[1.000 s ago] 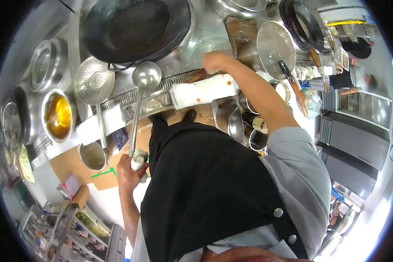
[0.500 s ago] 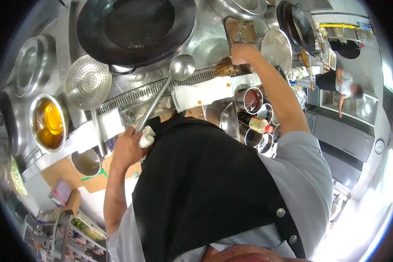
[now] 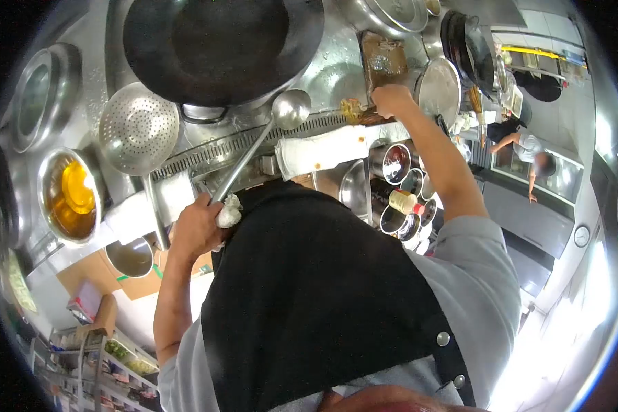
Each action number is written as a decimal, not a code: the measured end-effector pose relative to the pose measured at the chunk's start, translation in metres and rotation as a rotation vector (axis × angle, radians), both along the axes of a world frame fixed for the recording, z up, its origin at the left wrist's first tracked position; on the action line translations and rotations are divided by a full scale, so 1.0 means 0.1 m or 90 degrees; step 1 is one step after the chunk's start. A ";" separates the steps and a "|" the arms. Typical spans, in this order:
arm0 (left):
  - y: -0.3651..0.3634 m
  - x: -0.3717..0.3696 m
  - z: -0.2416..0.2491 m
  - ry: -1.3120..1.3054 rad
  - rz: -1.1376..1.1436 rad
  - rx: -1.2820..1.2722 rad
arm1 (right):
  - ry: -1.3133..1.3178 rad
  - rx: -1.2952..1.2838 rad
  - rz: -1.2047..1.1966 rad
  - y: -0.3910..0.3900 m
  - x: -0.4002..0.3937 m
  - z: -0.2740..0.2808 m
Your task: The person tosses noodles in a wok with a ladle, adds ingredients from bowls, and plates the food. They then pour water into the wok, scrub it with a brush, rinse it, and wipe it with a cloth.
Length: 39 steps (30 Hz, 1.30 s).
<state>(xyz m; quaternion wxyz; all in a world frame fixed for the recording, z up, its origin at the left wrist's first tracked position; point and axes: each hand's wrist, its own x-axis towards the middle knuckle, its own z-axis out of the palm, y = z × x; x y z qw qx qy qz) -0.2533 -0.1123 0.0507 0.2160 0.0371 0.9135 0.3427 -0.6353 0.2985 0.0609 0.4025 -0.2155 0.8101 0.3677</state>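
My left hand is closed round the handle of a metal ladle, along with a crumpled white cloth. The ladle's bowl rests near the slotted drain strip, below the rim of a large black wok. At the counter's front edge my right hand grips a bamboo wok brush, its bristles pointing left. Yellowish scraps lie at the bristle tips. Just beyond that hand is a rectangular brown basin. The brush's handle end is hidden by my fingers.
A perforated skimmer and a bowl of yellow oil stand at left. Folded white towels lie along the front edge. Seasoning pots and a bottle sit at right. Another person stands at far right.
The brush has turned flatter along the drain strip, and yellowish scraps now show at its tips. My left hand keeps its hold on the ladle. The whole view has shifted slightly.
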 end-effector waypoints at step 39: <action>0.37 0.27 -0.14 -0.014 0.086 0.019 | 0.206 -0.159 0.239 0.27 0.05 -0.04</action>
